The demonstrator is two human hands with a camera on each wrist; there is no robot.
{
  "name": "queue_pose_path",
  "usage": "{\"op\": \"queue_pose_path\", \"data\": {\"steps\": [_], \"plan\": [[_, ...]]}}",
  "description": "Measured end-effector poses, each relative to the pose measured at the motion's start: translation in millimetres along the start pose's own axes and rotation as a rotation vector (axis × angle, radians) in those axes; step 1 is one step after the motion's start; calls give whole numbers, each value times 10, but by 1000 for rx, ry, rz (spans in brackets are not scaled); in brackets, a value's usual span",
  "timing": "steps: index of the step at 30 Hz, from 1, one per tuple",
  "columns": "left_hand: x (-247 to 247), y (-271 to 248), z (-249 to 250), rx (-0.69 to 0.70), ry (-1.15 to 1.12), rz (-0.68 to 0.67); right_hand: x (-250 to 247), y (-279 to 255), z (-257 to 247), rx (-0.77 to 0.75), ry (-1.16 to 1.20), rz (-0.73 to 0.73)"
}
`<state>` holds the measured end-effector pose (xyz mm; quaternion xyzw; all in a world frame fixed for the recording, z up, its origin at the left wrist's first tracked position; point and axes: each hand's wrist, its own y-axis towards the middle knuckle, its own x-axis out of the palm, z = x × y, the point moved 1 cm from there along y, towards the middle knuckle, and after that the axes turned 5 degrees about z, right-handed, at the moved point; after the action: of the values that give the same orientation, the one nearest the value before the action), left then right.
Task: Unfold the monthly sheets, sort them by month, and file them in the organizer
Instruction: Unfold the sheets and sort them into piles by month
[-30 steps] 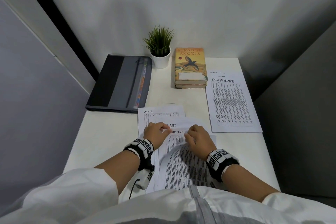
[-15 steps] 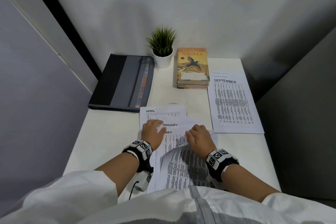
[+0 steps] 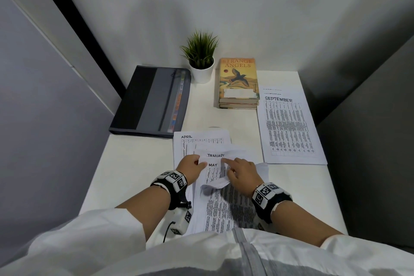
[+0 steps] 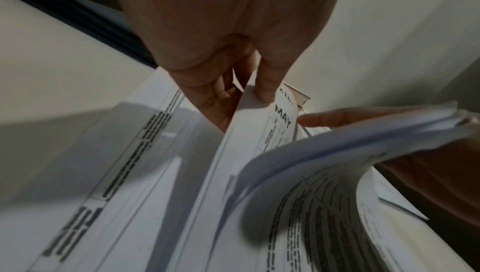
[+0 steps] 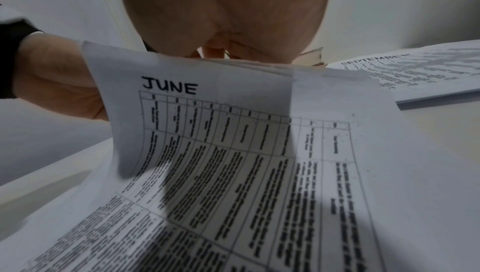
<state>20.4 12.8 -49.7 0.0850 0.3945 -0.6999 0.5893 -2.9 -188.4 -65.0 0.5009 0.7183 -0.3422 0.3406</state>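
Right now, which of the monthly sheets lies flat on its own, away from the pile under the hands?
The SEPTEMBER sheet, flat at the desk's right side beside the books. APRIL, JANUARY and MAY overlap in the central pile.

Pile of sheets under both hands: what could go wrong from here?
The left hand pinches only the corner of the MAY sheet, so it could crease or tear. The right hand bends back the JUNE sheet with others; a slip could shuffle APRIL and JANUARY.
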Motion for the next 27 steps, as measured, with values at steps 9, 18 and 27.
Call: {"op": "queue_pose_path", "data": {"steps": [9, 18, 27], "plan": [[31, 17, -14, -13, -100, 14, -37, -58, 18, 24, 51, 84], [10, -7, 33, -14, -24, 50, -101, -52, -40, 5, 134, 147], [53, -22, -10, -31, -180, 30, -56, -66, -3, 0, 54, 160]]}}
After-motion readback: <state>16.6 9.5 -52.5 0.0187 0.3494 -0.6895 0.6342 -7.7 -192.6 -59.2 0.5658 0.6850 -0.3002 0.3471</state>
